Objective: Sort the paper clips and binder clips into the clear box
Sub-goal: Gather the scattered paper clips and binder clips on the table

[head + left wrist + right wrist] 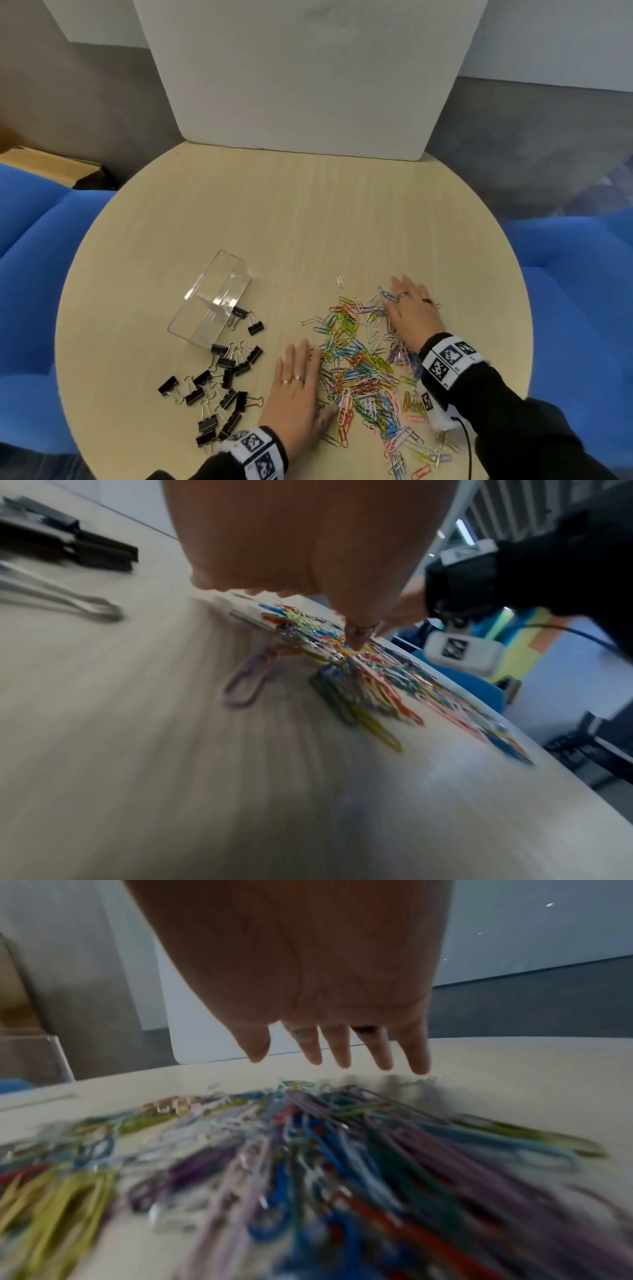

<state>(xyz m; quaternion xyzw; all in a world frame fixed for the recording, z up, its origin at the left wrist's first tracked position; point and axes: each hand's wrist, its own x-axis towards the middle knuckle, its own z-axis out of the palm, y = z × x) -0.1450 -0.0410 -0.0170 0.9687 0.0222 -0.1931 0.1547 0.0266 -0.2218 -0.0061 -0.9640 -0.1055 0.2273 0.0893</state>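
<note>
A spread of coloured paper clips (363,363) covers the near right of the round table; it shows blurred in the left wrist view (359,669) and the right wrist view (308,1150). Black binder clips (219,387) lie in a loose group at the near left. The clear box (212,301) lies tilted beside them, with two binder clips at its open end. My left hand (298,383) lies flat, fingers straight, at the pile's left edge. My right hand (409,308) lies flat with fingers spread (337,1053) over the pile's far right edge.
The pale wooden table (274,212) is bare at its far half, where a white board (308,85) stands upright. Blue chairs (41,274) flank the table on both sides. A single paper clip (339,281) lies apart beyond the pile.
</note>
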